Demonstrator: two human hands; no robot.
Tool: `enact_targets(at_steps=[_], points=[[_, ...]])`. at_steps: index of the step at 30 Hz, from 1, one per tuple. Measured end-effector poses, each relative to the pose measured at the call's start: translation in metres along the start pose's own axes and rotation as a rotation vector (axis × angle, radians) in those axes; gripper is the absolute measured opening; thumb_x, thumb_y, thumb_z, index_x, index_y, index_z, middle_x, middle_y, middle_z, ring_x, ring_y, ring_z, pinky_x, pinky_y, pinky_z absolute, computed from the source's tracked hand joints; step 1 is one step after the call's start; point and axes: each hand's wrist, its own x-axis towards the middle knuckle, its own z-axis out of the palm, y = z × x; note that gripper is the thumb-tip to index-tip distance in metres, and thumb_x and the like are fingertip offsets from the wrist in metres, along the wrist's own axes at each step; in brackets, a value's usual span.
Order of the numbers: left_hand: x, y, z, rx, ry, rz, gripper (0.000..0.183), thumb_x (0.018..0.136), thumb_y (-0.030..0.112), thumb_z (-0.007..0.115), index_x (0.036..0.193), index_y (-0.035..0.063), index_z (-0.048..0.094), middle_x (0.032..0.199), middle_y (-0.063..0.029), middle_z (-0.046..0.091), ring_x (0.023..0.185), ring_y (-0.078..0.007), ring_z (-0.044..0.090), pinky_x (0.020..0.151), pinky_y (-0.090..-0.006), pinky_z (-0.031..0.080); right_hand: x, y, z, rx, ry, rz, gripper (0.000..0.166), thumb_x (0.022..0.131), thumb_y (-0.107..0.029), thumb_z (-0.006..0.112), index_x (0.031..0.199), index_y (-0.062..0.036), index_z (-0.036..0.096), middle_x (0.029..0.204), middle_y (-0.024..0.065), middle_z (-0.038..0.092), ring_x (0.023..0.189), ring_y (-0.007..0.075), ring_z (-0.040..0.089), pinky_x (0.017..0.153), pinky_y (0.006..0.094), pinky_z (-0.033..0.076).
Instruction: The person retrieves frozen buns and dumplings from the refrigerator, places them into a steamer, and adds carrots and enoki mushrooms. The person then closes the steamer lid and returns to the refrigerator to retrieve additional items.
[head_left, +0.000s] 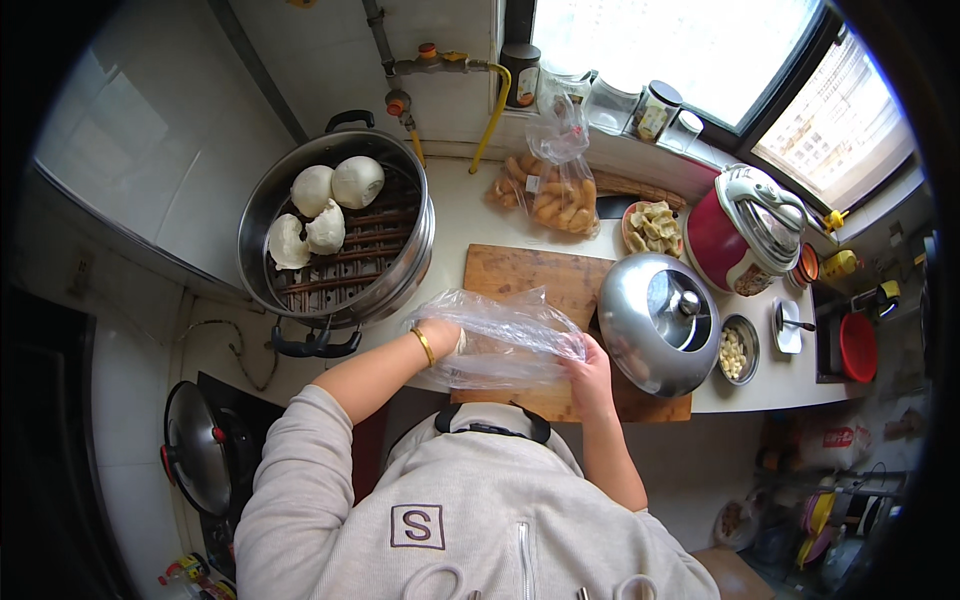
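Note:
A clear plastic bag (510, 337) is spread above the wooden cutting board (502, 270). My left hand (441, 337) reaches into its left end; something pale shows by the fingers, and whether they grip it cannot be told. My right hand (589, 367) pinches the bag's right edge. To the left stands a steel steamer pot (427, 247) holding white steamed buns (358, 182), one of them torn, on a slatted rack. A domed steel pot lid (622, 322) with a glass window rests on the board's right side.
Behind the board lie a bag of brown fried food (566, 199) and a plate of dumplings (654, 227). Further right are a red electric cooker (720, 232), a steel bowl of peeled garlic cloves (733, 352) and a white dish (787, 337). A lidded wok (195, 450) sits at the lower left.

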Motion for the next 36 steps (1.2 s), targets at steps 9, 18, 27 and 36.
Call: enact_targets(at_steps=[9, 18, 27, 36], points=[[-0.029, 0.013, -0.026, 0.029, 0.119, -0.031, 0.053, 0.072, 0.031, 0.069, 0.116, 0.0055, 0.055, 0.114, -0.0204, 0.056, 0.104, -0.0355, 0.055, 0.09, -0.042, 0.045, 0.005, -0.002, 0.004, -0.07, -0.053, 0.079, 0.028, 0.075, 0.004, 0.058, 0.103, -0.0021, 0.058, 0.085, 0.0003, 0.059, 0.075, 0.0087, 0.054, 0.067, 0.0232, 0.043], [-0.032, 0.029, -0.058, -0.446, 0.17, 0.009, 0.09, 0.061, 0.043, 0.079, 0.134, 0.0084, 0.039, 0.132, -0.0209, 0.041, 0.123, -0.0349, 0.038, 0.104, -0.0397, 0.034, 0.034, 0.002, -0.018, 0.864, -0.35, 0.145, 0.055, 0.094, -0.042, 0.048, 0.131, -0.0023, 0.039, 0.121, 0.0131, 0.054, 0.114, 0.0245, 0.05, 0.1, 0.0418, 0.038], [-0.038, 0.063, -0.066, -0.993, 0.465, 0.08, 0.093, 0.061, 0.046, 0.079, 0.132, 0.0027, 0.039, 0.125, -0.0187, 0.048, 0.118, -0.0305, 0.045, 0.099, -0.0366, 0.038, 0.02, 0.057, 0.01, 0.454, -0.323, 0.55, 0.051, 0.091, -0.046, 0.049, 0.131, -0.0145, 0.04, 0.128, 0.0054, 0.047, 0.117, 0.0212, 0.046, 0.092, 0.0526, 0.038], [-0.049, 0.086, -0.067, -1.668, 0.09, -0.097, 0.075, 0.07, 0.033, 0.079, 0.131, 0.0089, 0.042, 0.118, -0.0107, 0.054, 0.109, -0.0214, 0.052, 0.083, -0.0377, 0.047, 0.053, 0.074, 0.027, 0.419, -0.029, 0.304, 0.037, 0.089, -0.017, 0.059, 0.121, -0.0018, 0.05, 0.11, 0.0123, 0.058, 0.098, 0.0259, 0.059, 0.082, 0.0403, 0.05]])
